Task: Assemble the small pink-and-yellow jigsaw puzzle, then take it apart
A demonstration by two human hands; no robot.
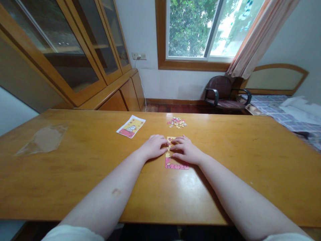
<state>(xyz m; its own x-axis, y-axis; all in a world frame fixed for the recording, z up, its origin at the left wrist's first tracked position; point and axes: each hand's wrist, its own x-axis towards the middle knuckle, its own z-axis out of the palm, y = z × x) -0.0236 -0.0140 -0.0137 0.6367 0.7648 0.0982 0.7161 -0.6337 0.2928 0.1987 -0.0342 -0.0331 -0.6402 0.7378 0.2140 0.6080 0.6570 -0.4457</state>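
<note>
A partly joined jigsaw puzzle point(177, 166) lies flat on the wooden table, with a pink bottom row and a left column turning yellow higher up. My left hand point(155, 146) is at the column's left edge, its fingers bent together and gripping the border. From the other side, my right hand point(187, 149) reaches over the column with its fingers spread, the tips touching or just above the pieces. Both hands hide part of the puzzle. Beyond them sits a small heap of loose puzzle pieces point(178, 123), yellow, pink and white.
A picture sheet point(131, 127) in yellow and pink lies left of the heap. Farther left is a clear plastic bag point(46, 139) on the table point(100, 174). Past the far edge stand a glass-door cabinet point(105, 78), a dark armchair point(222, 92) and a bed point(276, 107).
</note>
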